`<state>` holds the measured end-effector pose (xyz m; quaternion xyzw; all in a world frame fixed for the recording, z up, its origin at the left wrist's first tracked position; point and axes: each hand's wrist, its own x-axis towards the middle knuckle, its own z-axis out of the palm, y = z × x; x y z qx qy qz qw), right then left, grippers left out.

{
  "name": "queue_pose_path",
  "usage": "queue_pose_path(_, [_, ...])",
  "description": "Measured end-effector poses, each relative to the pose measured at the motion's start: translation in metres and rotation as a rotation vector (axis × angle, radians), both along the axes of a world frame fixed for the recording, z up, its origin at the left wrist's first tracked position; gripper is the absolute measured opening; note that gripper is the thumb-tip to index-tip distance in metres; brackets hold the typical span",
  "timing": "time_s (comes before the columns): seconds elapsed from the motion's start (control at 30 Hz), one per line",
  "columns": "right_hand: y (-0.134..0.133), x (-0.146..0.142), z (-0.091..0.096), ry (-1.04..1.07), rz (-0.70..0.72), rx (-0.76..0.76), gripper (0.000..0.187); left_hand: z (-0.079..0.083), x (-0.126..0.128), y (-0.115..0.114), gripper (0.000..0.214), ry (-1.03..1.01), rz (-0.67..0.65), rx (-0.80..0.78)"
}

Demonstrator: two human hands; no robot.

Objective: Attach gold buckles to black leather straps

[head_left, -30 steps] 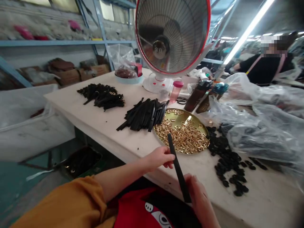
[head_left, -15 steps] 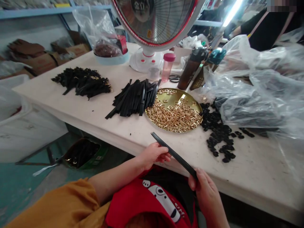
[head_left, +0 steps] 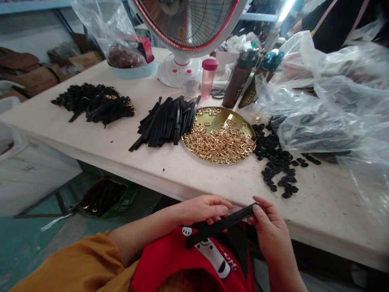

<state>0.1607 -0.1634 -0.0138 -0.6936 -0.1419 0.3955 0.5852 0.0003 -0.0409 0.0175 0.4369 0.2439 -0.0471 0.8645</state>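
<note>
Black strip (head_left: 221, 225) at the near edge of the surface (head_left: 231, 182): right hand (head_left: 270, 225) pinching its right end, left hand (head_left: 206, 209) loosely curled at its middle, grip not discernible. Farther off, left to right: stacked strips (head_left: 167, 121), gold buckles (head_left: 221, 144) in a round tray (head_left: 218, 121), small black pieces (head_left: 275, 158).

The held strap (head_left: 221, 225) is plain black, matching the strap pile (head_left: 167, 123) on the off-white table (head_left: 136, 166). The buckles (head_left: 225, 146) are bright gold, the round tray (head_left: 238, 117) gold too (a duller, olive-tinged one), and the small scattered pieces (head_left: 270, 148) black. The apron (head_left: 161, 259) is red, printed with a white, black-nosed cartoon dog (head_left: 211, 255) and white lettering; the sleeve (head_left: 91, 259) is plain mustard. The fan heater (head_left: 179, 71) is white with red trim, the jar (head_left: 208, 83) pink with a deeper magenta lid (head_left: 210, 64), the tub (head_left: 133, 72) pale blue
</note>
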Motion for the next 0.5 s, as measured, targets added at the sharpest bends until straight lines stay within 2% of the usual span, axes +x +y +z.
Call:
queue_pose_path(0.1, [0.008,-0.003,0.0,-0.076,0.079,-0.031,0.04,-0.004,0.011,-0.006,0.023,-0.007,-0.1,0.018])
queue_pose_path(0.23, [0.011,0.009,-0.003,-0.304,0.134,-0.084,0.038,-0.008,0.021,-0.007,0.026,0.011,-0.038,-0.077])
queue_pose_path(0.37, [0.01,0.05,-0.014,-0.724,0.08,-0.25,0.042,-0.01,0.024,-0.005,0.022,0.067,0.074,-0.146])
queue_pose_path(0.5, [0.019,0.088,-0.029,-1.156,0.052,-0.39,0.04,-0.014,0.025,-0.003,0.017,0.095,0.132,-0.151])
